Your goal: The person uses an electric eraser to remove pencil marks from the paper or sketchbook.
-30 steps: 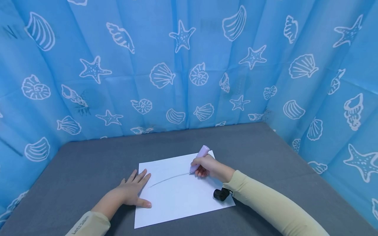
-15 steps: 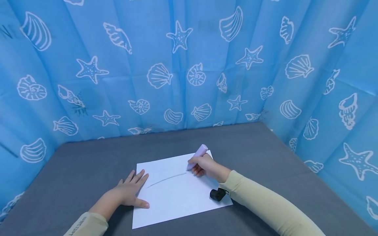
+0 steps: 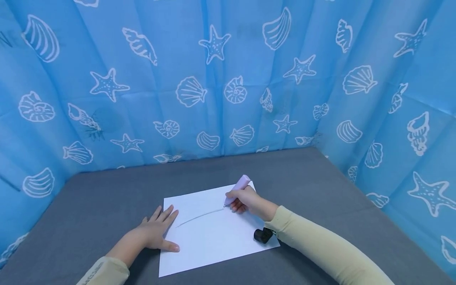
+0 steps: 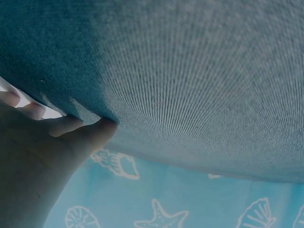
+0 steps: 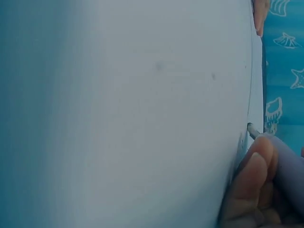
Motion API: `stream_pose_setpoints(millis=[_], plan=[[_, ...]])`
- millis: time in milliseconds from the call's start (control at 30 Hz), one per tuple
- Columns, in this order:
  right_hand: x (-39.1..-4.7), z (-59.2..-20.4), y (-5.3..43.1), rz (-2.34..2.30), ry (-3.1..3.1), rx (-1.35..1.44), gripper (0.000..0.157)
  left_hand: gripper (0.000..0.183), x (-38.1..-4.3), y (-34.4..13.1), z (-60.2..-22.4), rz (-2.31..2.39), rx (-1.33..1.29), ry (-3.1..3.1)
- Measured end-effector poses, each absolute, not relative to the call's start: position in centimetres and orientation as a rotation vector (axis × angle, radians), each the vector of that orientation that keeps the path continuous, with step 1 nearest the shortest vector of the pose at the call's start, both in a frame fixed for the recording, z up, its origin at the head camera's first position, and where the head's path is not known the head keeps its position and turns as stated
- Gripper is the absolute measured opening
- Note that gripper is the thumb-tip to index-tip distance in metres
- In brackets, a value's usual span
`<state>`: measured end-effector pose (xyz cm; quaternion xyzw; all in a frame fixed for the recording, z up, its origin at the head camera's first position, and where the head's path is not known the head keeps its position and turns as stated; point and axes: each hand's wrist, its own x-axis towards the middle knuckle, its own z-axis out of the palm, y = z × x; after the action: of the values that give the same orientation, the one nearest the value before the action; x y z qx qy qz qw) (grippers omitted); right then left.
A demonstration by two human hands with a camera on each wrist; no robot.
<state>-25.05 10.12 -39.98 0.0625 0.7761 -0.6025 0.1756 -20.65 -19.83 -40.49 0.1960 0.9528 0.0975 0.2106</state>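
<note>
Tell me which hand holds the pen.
The right hand, curled round the pen; the left hand rests splayed over the paper's left edge.

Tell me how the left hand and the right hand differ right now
The left hand is spread with fingers straight, while the right hand curls its fingers round a lilac pen. The left hand lies across the left edge of the white paper; the right hand is at the paper's far right part, by the drawn line's end. Both come out of pale yellowish sleeves.
</note>
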Motion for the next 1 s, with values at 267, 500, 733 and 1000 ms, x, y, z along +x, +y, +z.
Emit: stream_pose_setpoints(millis=[267,500,733,1000], plan=[[-25.1,-40.2,9.8,-1.681,2.187,0.149,0.021,0.118,-20.6,-20.5,-41.3,0.284,0.534,2.649],[-25.4,-40.5,10.6,-1.774,2.063,0.187,0.019,0.113,-20.4,-20.1,-40.8,0.298,0.548,2.648],[-25.5,-40.5,10.5,-1.763,2.130,0.168,0.019,0.114,-20.5,-20.1,-40.7,0.298,0.546,2.639],[-25.2,-40.2,10.4,-1.709,2.190,0.181,0.018,0.112,-20.5,-19.9,-40.4,0.290,0.541,2.645]])
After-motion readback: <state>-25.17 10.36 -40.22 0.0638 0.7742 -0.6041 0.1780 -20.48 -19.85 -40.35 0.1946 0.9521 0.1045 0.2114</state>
